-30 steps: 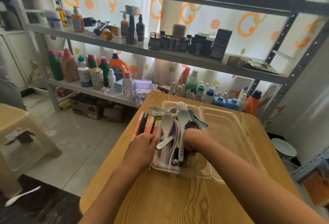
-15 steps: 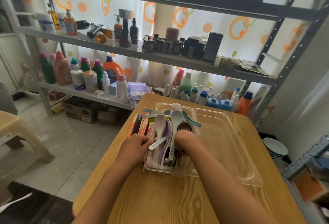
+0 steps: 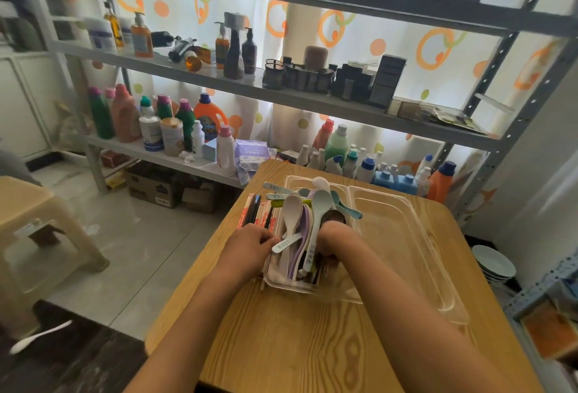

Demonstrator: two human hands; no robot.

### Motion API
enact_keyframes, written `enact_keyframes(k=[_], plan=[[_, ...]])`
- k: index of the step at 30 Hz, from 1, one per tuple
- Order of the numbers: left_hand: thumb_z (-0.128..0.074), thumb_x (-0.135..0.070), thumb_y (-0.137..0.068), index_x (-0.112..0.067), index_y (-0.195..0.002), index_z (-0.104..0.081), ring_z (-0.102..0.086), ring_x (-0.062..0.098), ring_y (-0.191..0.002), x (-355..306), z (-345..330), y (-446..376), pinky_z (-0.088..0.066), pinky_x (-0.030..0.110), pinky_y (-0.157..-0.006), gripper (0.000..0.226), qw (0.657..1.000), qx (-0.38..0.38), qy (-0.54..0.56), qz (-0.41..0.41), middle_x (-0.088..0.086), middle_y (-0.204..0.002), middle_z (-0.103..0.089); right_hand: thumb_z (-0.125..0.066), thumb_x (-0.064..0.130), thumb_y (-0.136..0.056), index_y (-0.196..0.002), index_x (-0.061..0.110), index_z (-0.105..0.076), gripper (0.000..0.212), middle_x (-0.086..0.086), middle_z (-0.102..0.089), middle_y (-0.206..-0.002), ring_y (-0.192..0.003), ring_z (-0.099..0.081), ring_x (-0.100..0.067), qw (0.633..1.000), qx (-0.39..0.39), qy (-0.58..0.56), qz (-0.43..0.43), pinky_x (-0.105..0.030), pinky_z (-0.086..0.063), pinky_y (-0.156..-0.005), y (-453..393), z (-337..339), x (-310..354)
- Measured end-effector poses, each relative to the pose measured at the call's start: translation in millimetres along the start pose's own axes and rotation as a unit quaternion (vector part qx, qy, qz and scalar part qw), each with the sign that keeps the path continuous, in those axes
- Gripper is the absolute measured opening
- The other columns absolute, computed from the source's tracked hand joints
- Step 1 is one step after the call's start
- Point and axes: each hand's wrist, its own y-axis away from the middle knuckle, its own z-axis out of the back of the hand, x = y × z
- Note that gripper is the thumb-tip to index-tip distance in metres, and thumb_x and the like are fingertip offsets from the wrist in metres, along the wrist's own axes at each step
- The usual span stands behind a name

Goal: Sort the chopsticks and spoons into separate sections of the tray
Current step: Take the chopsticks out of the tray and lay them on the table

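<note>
Inside the clear tray's left section, both hands, left hand and right hand, curl into piled plastic spoons over chopsticks, which look light, stiff, slippery, best pinched mid-handle.

A grey metal shelving unit stands against a white curtain printed with orange and green rings, daylight glowing through it. Bottles and dark containers crowd its shelves, detergent bottles lower down. Cardboard boxes sit beneath on the pale tiled floor. A beige plastic stool stands at left beside the wood-grain table.
</note>
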Motion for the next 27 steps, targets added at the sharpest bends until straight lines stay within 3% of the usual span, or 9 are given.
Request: enact_keyframes(k=[3, 7, 12, 15, 17, 20, 23, 25, 27], plan=[[-0.06, -0.03, -0.094, -0.019, -0.107, -0.072, -0.057, 0.007, -0.084, 1, -1, -1, -0.052, 0.026, -0.075, 0.021, 1.0, -0.001, -0.003, 0.006, -0.001, -0.103, -0.07, -0.062, 0.009, -0.089, -0.106, 0.006, -0.057, 0.017, -0.008, -0.058, -0.087, -0.08, -0.062, -0.02, 1.0, -0.003, -0.022, -0.012, -0.03, -0.056, -0.077, 2, 2, -3], [-0.061, -0.029, -0.093, -0.02, -0.104, -0.073, -0.058, 0.003, -0.079, 1, -2, -3, -0.051, 0.024, -0.071, 0.019, 1.0, -0.002, -0.006, 0.007, -0.004, -0.094, -0.07, -0.061, 0.011, -0.091, -0.107, 0.008, -0.057, 0.017, -0.007, -0.055, -0.082, -0.074, -0.057, -0.018, 0.999, -0.019, -0.035, -0.008, -0.032, -0.055, -0.085, 4, 2, -6], [-0.063, -0.028, -0.093, -0.022, -0.098, -0.075, -0.062, 0.008, -0.079, 0, 2, -4, -0.056, 0.033, -0.075, 0.015, 1.0, 0.0, -0.002, 0.02, -0.007, -0.085, -0.07, -0.059, 0.015, -0.093, -0.133, 0.01, -0.052, 0.04, -0.011, -0.056, -0.124, -0.116, -0.055, -0.027, 1.0, 0.007, -0.012, -0.001, -0.037, -0.048, -0.102, 6, 1, -3], [-0.063, -0.027, -0.092, -0.022, -0.096, -0.075, -0.063, 0.009, -0.078, -1, 4, -3, -0.057, 0.036, -0.076, 0.014, 1.0, 0.002, 0.007, 0.026, -0.007, -0.083, -0.07, -0.057, 0.014, -0.094, -0.134, 0.01, -0.052, 0.041, -0.011, -0.054, -0.125, -0.119, -0.054, -0.027, 1.0, 0.012, -0.006, -0.004, -0.036, -0.047, -0.103, 9, 2, -1], [-0.064, -0.027, -0.092, -0.021, -0.096, -0.075, -0.062, 0.009, -0.079, -3, 4, -2, -0.057, 0.037, -0.078, 0.013, 0.999, 0.006, 0.016, 0.03, -0.007, -0.083, -0.069, -0.061, 0.009, -0.091, -0.128, 0.006, -0.052, 0.039, -0.01, -0.055, -0.107, -0.108, -0.056, -0.026, 1.0, -0.002, -0.02, 0.006, -0.033, -0.05, -0.096, 11, 5, -4], [-0.066, -0.027, -0.09, -0.021, -0.091, -0.075, -0.062, 0.01, -0.078, -6, 6, -3, -0.057, 0.038, -0.078, 0.011, 0.998, 0.014, 0.039, 0.049, -0.006, -0.081, -0.068, -0.067, 0.004, -0.085, -0.103, 0.007, -0.055, 0.022, -0.006, -0.049, -0.081, -0.088, -0.056, -0.021, 0.998, -0.036, -0.043, 0.024, -0.028, -0.051, -0.08, 23, 14, -10], [-0.07, -0.028, -0.087, -0.021, -0.085, -0.077, -0.064, 0.013, -0.079, -6, 9, -4, -0.058, 0.039, -0.077, 0.01, 0.993, 0.023, 0.074, 0.085, -0.003, -0.08, -0.07, -0.065, 0.004, -0.084, -0.099, 0.009, -0.058, 0.016, -0.008, -0.054, -0.084, -0.095, -0.063, -0.023, 0.994, -0.051, -0.087, 0.029, -0.031, -0.057, -0.084, 37, 25, -16], [-0.071, -0.028, -0.086, -0.02, -0.085, -0.077, -0.065, 0.014, -0.082, -7, 9, -4, -0.057, 0.039, -0.077, 0.01, 0.991, 0.025, 0.084, 0.097, -0.003, -0.081, -0.071, -0.062, 0.008, -0.086, -0.086, 0.008, -0.056, 0.006, -0.008, -0.057, -0.084, -0.081, -0.062, -0.019, 0.99, -0.052, -0.132, 0.023, -0.025, -0.054, -0.065, 48, 32, -19], [-0.07, -0.028, -0.087, -0.019, -0.084, -0.076, -0.065, 0.014, -0.082, -8, 8, -3, -0.057, 0.038, -0.076, 0.011, 0.991, 0.02, 0.083, 0.1, -0.002, -0.081, -0.071, -0.061, 0.013, -0.087, -0.08, 0.01, -0.054, 0.01, -0.006, -0.057, -0.078, -0.064, -0.054, -0.014, 0.983, -0.049, -0.176, 0.02, -0.021, -0.043, -0.048, 58, 39, -24]])
